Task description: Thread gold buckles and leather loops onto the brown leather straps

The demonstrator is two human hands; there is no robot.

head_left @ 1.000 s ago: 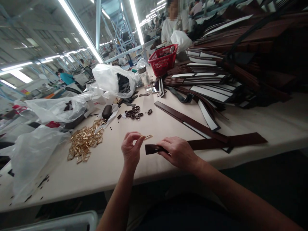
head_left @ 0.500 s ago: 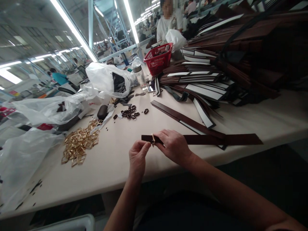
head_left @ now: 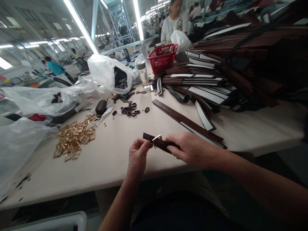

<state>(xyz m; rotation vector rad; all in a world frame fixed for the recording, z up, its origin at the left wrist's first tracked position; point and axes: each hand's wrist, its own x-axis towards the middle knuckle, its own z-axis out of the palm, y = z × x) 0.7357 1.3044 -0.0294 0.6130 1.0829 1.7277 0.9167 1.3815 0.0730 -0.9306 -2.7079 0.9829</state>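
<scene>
A gold buckle (head_left: 157, 138) sits around a dark brown leather strap (head_left: 163, 146) near the strap's left end. My left hand (head_left: 138, 154) pinches the buckle's lower left edge between thumb and fingertips. Closed on the strap just right of the buckle is my right hand (head_left: 190, 149); the rest of that strap is hidden behind this hand and forearm. Another brown strap (head_left: 187, 118) lies slantwise on the table behind my hands. To the left is a heap of gold buckles (head_left: 74, 136), with small dark brown loops (head_left: 130, 110) scattered farther back.
Large stacks of brown and white strips (head_left: 207, 77) fill the back right. A red basket (head_left: 162, 59), a clear bottle (head_left: 142, 75) and a plastic bag (head_left: 103, 72) stand at the back. A dark oval case (head_left: 101, 106) lies beside the buckles. Across the table is a person in white.
My right hand has shifted right along the strap and turned. The strap, level before, now tilts down to the right, with more of the buckle showing. The camera view has turned slightly.
</scene>
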